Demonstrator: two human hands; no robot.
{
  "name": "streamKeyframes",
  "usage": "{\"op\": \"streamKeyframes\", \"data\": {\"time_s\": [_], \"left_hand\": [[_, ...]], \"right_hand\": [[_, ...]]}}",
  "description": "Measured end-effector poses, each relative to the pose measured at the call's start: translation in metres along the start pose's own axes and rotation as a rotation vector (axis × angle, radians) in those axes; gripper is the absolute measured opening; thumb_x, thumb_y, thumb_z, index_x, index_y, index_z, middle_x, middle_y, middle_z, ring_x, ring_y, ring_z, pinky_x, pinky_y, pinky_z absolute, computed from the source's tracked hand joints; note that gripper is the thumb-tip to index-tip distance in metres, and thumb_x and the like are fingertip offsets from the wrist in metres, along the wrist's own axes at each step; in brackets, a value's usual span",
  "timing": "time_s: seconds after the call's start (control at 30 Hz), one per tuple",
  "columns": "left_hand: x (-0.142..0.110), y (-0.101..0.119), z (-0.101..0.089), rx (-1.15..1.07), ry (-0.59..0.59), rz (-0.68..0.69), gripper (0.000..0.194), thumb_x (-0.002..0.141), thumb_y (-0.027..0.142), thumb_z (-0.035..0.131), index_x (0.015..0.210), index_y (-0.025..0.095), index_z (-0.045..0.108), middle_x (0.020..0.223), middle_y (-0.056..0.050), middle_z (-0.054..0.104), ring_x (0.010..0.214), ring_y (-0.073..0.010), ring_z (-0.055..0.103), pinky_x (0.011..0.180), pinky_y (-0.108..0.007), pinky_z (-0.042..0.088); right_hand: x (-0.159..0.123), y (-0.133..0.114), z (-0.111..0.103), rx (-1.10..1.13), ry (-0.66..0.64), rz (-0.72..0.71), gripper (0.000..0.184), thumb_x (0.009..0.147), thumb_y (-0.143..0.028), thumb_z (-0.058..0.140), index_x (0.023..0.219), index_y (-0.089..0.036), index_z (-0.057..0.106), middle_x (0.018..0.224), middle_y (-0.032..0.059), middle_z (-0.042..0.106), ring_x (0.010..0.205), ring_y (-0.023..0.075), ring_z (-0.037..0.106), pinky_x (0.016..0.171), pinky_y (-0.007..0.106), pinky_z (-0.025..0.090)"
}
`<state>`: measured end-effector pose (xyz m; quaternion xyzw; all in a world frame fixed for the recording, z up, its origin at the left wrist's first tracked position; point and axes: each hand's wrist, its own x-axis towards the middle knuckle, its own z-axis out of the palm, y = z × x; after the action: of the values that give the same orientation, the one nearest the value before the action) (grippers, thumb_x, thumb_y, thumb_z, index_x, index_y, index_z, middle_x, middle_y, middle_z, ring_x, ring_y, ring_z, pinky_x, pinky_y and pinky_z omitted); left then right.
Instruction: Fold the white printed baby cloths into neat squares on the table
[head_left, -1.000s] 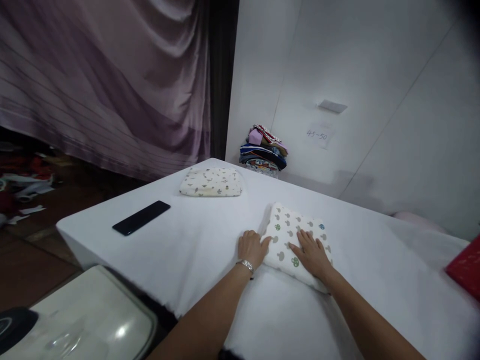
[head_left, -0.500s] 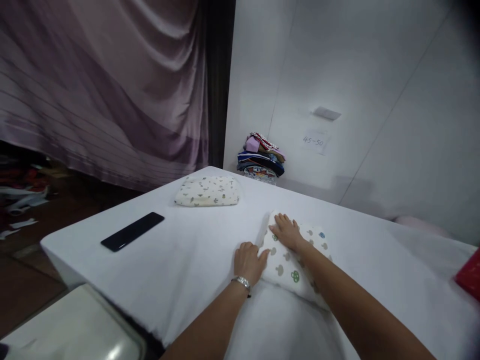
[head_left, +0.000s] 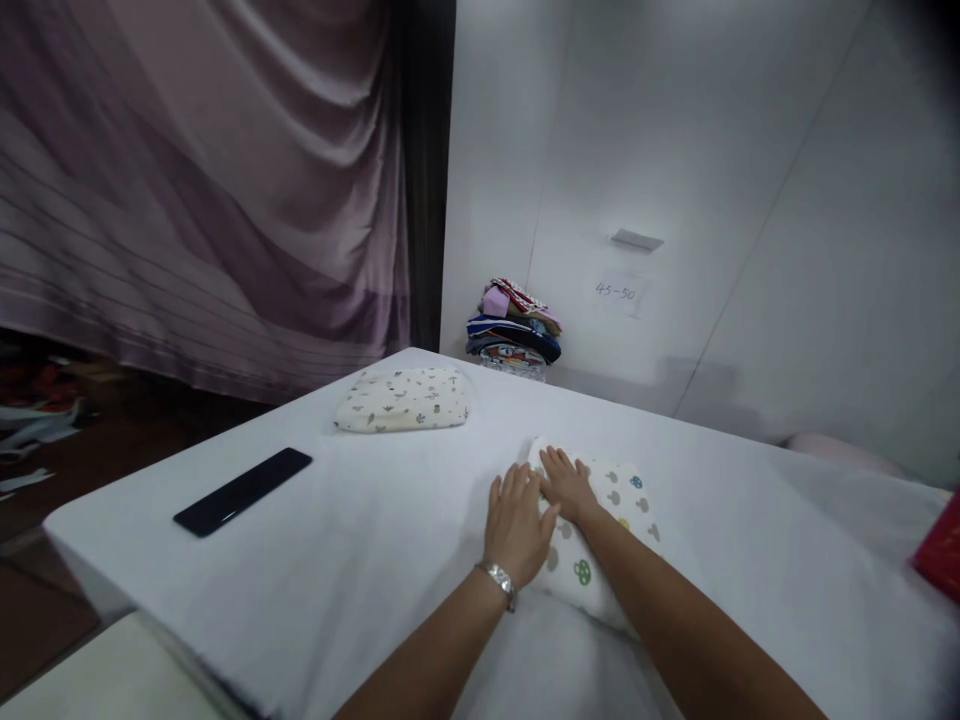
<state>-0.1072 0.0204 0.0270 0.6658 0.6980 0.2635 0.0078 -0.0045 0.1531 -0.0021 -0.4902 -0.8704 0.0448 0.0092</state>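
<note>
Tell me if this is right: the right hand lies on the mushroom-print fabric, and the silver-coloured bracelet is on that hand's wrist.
Not quite: the head view shows the silver-coloured bracelet at the wrist of the left hand. The right hand does lie on the mushroom-print fabric.

You face a pale, seamed wall [head_left: 750,150] at one o'clock, softly lit; a mauve curtain [head_left: 225,200] drapes at ten, brown floor [head_left: 37,610] shows at eight, and your white-covered surface [head_left: 375,520] spreads across six.
</note>
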Motion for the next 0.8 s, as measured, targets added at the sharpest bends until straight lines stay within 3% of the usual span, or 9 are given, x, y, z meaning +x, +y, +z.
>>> {"op": "streamKeyframes", "data": {"time_s": [0.07,0.17,0.23,0.33,0.4,0.53,0.67,0.8], "left_hand": [[0.007,0.003,0.009,-0.01,-0.125,0.07,0.059,0.087,0.048,0.031,0.138,0.018,0.033,0.148,-0.006,0.026,0.137,-0.0246,0.017,0.112,-0.046,0.01],[0.012,-0.003,0.024,0.019,-0.259,0.028,0.07,0.084,0.055,0.029,0.141,0.016,0.028,0.15,-0.006,0.019,0.138,-0.026,0.014,0.112,-0.048,0.008],[0.012,-0.008,0.03,0.042,-0.281,0.0,0.072,0.083,0.057,0.026,0.141,0.016,0.029,0.151,-0.006,0.017,0.139,-0.0256,0.011,0.112,-0.048,0.008],[0.011,-0.009,0.031,0.061,-0.298,-0.01,0.072,0.083,0.057,0.023,0.142,0.014,0.028,0.151,-0.006,0.015,0.139,-0.0247,0.01,0.112,-0.048,0.006],[0.01,-0.007,0.029,0.069,-0.306,-0.012,0.073,0.084,0.056,0.021,0.142,0.014,0.027,0.151,-0.006,0.014,0.139,-0.0243,0.008,0.113,-0.047,0.005],[0.008,-0.006,0.027,0.087,-0.323,-0.019,0.072,0.084,0.055,0.019,0.142,0.013,0.027,0.151,-0.006,0.013,0.14,-0.0242,0.007,0.113,-0.046,0.004],[0.015,-0.001,0.022,0.122,-0.383,-0.041,0.071,0.084,0.055,0.023,0.141,0.014,0.03,0.151,-0.007,0.015,0.139,-0.0255,0.009,0.112,-0.048,0.005],[0.049,0.019,0.015,0.144,-0.373,-0.01,0.072,0.082,0.061,0.026,0.138,0.016,0.036,0.149,-0.01,0.023,0.138,-0.0293,0.012,0.11,-0.054,0.004]], "right_hand": [[0.002,0.001,-0.004,0.038,-0.027,-0.001,0.058,0.093,-0.044,0.021,0.146,-0.02,0.017,0.152,0.0055,0.01,0.139,0.0224,0.005,0.108,0.049,0.008],[0.005,0.01,-0.016,0.182,-0.065,-0.013,0.057,0.093,-0.047,0.019,0.142,-0.02,0.029,0.15,0.005,0.022,0.137,0.0217,0.016,0.109,0.045,0.014],[0.004,0.024,-0.027,0.233,-0.058,-0.028,0.057,0.094,-0.048,0.016,0.141,-0.021,0.032,0.148,0.0044,0.028,0.137,0.0201,0.019,0.109,0.041,0.016],[-0.006,0.054,-0.038,0.163,0.007,0.012,0.058,0.093,-0.049,0.019,0.141,-0.019,0.031,0.149,0.0067,0.024,0.138,0.0219,0.013,0.11,0.045,0.008],[-0.016,0.076,-0.037,0.062,0.025,0.084,0.061,0.092,-0.051,0.023,0.141,-0.017,0.031,0.149,0.0088,0.023,0.138,0.0242,0.009,0.109,0.049,0.004],[-0.029,0.103,-0.018,0.057,-0.04,0.244,0.066,0.09,-0.056,0.018,0.144,-0.019,0.021,0.151,0.0053,0.017,0.139,0.0227,0.008,0.108,0.051,0.011],[-0.029,0.107,-0.007,0.119,-0.038,0.257,0.068,0.089,-0.059,0.016,0.145,-0.021,0.017,0.152,0.0021,0.012,0.139,0.021,0.005,0.109,0.049,0.011],[-0.028,0.104,-0.01,0.138,-0.019,0.25,0.068,0.089,-0.058,0.016,0.145,-0.02,0.018,0.152,0.0029,0.013,0.139,0.0213,0.006,0.109,0.049,0.009]]}}
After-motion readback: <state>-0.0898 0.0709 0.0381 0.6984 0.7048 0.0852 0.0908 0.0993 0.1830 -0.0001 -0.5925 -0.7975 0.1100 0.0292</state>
